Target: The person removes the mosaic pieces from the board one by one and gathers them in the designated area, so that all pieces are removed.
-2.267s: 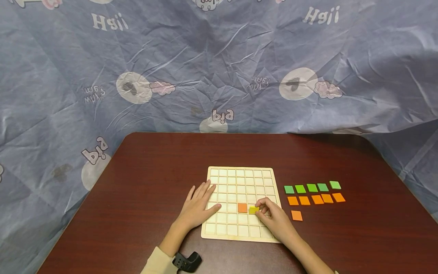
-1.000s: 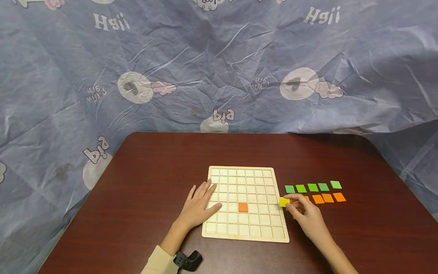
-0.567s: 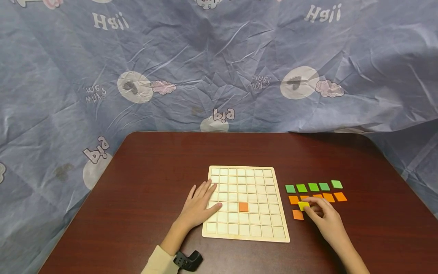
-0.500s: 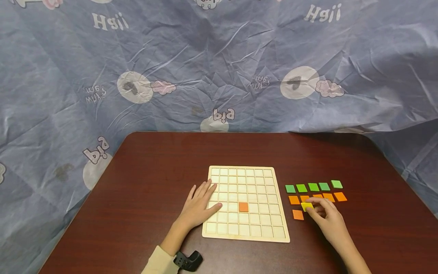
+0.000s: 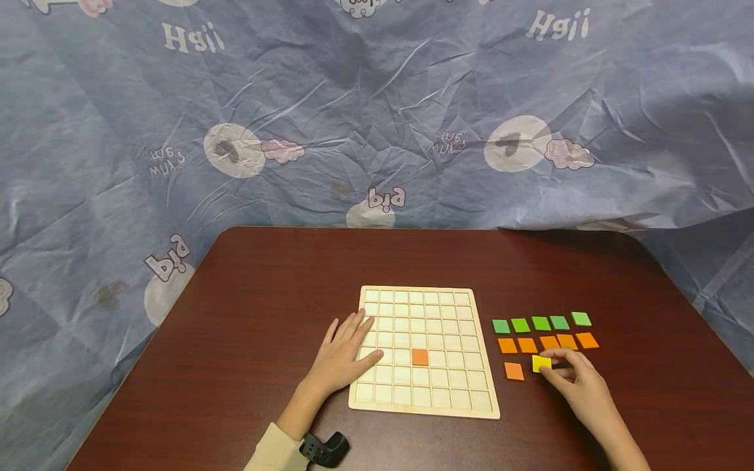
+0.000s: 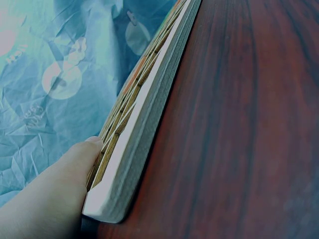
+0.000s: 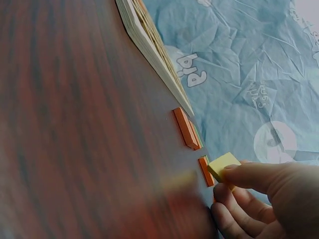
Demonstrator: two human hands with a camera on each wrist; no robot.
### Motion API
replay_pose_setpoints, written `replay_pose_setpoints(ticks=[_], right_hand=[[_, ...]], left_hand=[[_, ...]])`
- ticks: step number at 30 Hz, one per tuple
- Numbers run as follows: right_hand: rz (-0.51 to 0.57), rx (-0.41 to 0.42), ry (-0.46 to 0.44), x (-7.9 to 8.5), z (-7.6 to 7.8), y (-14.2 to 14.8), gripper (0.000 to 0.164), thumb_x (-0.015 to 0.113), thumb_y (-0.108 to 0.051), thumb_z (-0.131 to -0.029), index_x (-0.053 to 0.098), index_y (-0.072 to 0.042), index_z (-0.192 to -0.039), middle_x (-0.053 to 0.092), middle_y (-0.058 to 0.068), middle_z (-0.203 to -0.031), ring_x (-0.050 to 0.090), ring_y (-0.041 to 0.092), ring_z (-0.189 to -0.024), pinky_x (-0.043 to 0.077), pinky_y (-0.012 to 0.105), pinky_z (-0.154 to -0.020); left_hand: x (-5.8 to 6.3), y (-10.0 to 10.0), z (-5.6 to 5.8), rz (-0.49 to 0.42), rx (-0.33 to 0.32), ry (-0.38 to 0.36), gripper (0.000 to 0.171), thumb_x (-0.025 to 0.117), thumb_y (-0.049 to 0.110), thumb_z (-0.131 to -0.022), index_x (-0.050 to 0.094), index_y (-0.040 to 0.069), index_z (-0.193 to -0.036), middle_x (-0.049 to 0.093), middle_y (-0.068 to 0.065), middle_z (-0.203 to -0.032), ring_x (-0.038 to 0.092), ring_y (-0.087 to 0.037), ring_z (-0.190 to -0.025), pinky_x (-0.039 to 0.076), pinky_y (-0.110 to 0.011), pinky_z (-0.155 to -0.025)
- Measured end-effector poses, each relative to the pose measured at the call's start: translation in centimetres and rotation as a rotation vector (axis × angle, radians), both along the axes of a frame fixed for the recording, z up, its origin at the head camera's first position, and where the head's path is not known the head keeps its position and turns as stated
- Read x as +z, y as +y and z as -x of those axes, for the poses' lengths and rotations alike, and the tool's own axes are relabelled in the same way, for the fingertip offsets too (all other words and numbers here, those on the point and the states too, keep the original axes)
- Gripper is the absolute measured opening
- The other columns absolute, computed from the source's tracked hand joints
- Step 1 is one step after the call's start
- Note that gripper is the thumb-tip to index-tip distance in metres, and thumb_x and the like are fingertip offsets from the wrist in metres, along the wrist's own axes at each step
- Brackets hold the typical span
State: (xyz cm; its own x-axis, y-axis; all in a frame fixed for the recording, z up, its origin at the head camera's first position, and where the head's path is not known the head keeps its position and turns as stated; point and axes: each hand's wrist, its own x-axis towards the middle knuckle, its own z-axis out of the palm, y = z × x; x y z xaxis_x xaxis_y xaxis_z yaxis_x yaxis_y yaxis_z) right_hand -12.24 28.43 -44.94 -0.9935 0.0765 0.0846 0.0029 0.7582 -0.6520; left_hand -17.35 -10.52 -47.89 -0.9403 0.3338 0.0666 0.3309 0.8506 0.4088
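My left hand [image 5: 340, 356] lies with spread, straight fingers on the left edge of a pale wooden grid board [image 5: 424, 413]; in the left wrist view its thumb [image 6: 89, 149] rests on the rim. One orange-red square tile [image 5: 420, 357] sits in a cell of the board. Right of the board, my right hand [image 5: 580, 386] pinches a yellow square tile [image 5: 541, 364] between thumb and fingers. The right wrist view shows that yellow tile [image 7: 223, 166] tilted and held just above the table. A lone orange tile [image 5: 514, 371] lies to its left.
Behind the right hand is a row of several orange tiles [image 5: 527, 345], and beyond it a row of several green tiles [image 5: 540, 323]. Everything stands on a dark red-brown table [image 5: 283, 275]. A printed grey-blue cloth [image 5: 377, 131] hangs behind the table. The left wrist wears a black band [image 5: 325, 450].
My right hand has lifted the yellow tile off the board and carried it right, past the board's edge, to beside the lone orange tile. The left hand has stayed in place.
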Motion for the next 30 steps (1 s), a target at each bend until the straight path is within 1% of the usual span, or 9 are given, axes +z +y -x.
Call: replay_pose_setpoints(ticks=[6,12,20,26,30], right_hand=[[-0.021,0.039,0.016,-0.22,-0.05,-0.07,0.022,0.064,-0.015,-0.085,0.059,-0.006,-0.104,0.052,0.003,-0.092,0.046,-0.009,-0.066,0.043,0.018,-0.055],[-0.053,0.069,0.022,-0.46,0.01,-0.11,0.022,0.065,-0.015,-0.084,0.06,-0.008,-0.104,0.053,0.004,-0.091,0.044,-0.007,-0.067,0.041,0.019,-0.056],[-0.1,0.066,0.05,-0.57,0.11,-0.28,0.022,0.066,-0.017,-0.083,0.064,-0.011,-0.104,0.054,0.003,-0.091,0.042,-0.007,-0.066,0.039,0.019,-0.055],[-0.117,0.057,0.031,-0.64,0.14,-0.37,0.023,0.065,-0.017,-0.083,0.065,-0.01,-0.105,0.054,0.002,-0.089,0.041,-0.006,-0.066,0.037,0.02,-0.054],[-0.121,0.054,0.039,-0.76,0.13,-0.38,0.023,0.065,-0.017,-0.083,0.066,-0.01,-0.105,0.053,0.002,-0.088,0.04,-0.006,-0.066,0.037,0.019,-0.055]], left_hand=[[-0.04,0.06,-0.07,-0.009,-0.003,0.031,0.068,0.041,0.058,-0.087,0.03,0.021,-0.143,0.021,-0.001,-0.152,0.021,-0.022,-0.14,0.008,-0.048,-0.113],[0.18,0.09,-0.18,-0.002,0.0,0.014,0.069,0.04,0.059,-0.087,0.027,0.022,-0.144,0.019,0.001,-0.153,0.018,-0.019,-0.141,0.006,-0.047,-0.114],[0.31,0.1,-0.19,-0.008,0.004,0.017,0.069,0.04,0.059,-0.087,0.027,0.022,-0.144,0.019,0.001,-0.153,0.018,-0.019,-0.141,0.007,-0.047,-0.114],[0.24,0.09,-0.2,-0.006,0.004,0.02,0.069,0.04,0.058,-0.088,0.028,0.021,-0.144,0.019,0.0,-0.153,0.018,-0.019,-0.141,0.007,-0.048,-0.113],[0.19,0.08,-0.23,-0.006,0.0,0.025,0.068,0.04,0.058,-0.088,0.029,0.021,-0.144,0.019,0.0,-0.153,0.018,-0.019,-0.141,0.007,-0.048,-0.113]])
